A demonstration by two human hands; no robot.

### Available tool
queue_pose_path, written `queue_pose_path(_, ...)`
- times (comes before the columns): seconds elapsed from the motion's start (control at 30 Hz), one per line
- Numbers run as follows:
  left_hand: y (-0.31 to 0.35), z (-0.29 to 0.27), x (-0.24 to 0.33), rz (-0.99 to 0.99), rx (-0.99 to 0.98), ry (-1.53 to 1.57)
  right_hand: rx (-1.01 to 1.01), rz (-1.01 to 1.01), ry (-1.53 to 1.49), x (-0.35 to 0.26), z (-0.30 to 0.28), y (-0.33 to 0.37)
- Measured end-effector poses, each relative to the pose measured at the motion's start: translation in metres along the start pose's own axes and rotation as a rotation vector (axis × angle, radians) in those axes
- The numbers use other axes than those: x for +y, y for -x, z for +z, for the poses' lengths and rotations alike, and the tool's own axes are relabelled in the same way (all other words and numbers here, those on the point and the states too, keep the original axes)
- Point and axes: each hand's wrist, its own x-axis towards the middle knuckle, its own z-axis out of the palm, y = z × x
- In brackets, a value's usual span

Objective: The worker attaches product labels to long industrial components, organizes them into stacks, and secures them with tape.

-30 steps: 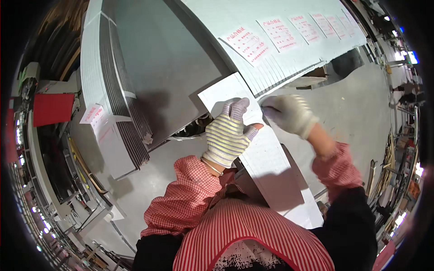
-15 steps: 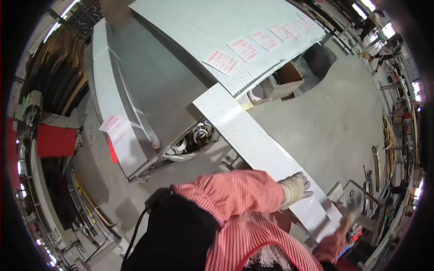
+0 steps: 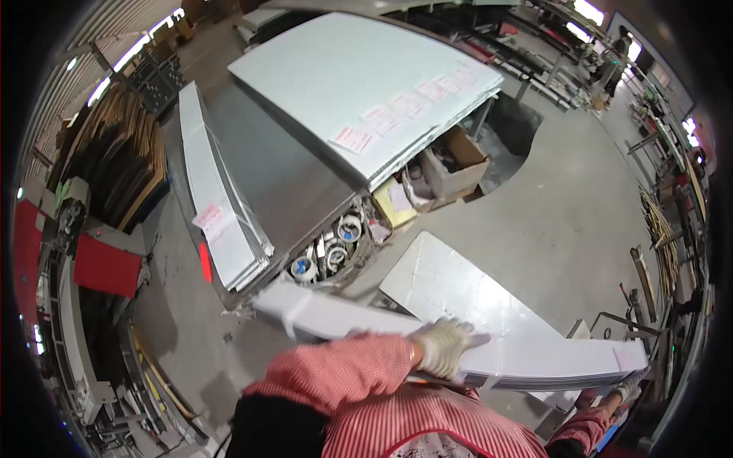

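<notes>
Overblown windows (image 3: 588, 12) glare at upper right; fisheye distortion curves the black-rimmed edges; blur softens the left glove (image 3: 441, 349).

The strip bundle (image 3: 553, 356) is white, the apron (image 3: 424, 411) striped red and white.

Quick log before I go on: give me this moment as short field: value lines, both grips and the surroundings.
Left grip: gloved, on the long white bundle
Right grip: gloved, at the bundle's right end; finger closure unclear
Bundle: stacked strips, banded, crossing in front of a pale panel
Beyond: dark worktop, labelled pale sheets right, second banded bundle left
Under sheets' edge: open carton
Background: person, upper right
</notes>
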Motion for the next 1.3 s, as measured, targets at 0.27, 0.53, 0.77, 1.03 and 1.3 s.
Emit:
queue_pose_path(0.27, 0.089, 0.125, -0.066, -0.045, 0.369, -0.101, -0.804, -0.144, 0.357, 0.005, 0.219, 0.246)
queue_pose_path(0.53, 0.164, 0.158, -0.092, 0.048, 0.907, 1.146, -1.665, 1.601, 0.12, 0.229, 0.176, 0.641)
queue_pose_path(0.77, 0.213, 0.181, -0.14, -0.025, 0.697, 1.971, -1.519, 1.55, 0.266, 0.186, 0.22, 0.696)
queue_pose_path(1.03, 0.218, 0.173, -0.154, -0.028, 0.653, 1.764, -1.59, 1.419, 0.279, 0.232, 0.207, 0.702)
queue_pose_path(1.3, 0.225, -0.01, -0.001, 0.185, 1.015, 0.104, -2.575, -0.377, 0.161, 0.042, 0.368, 0.613)
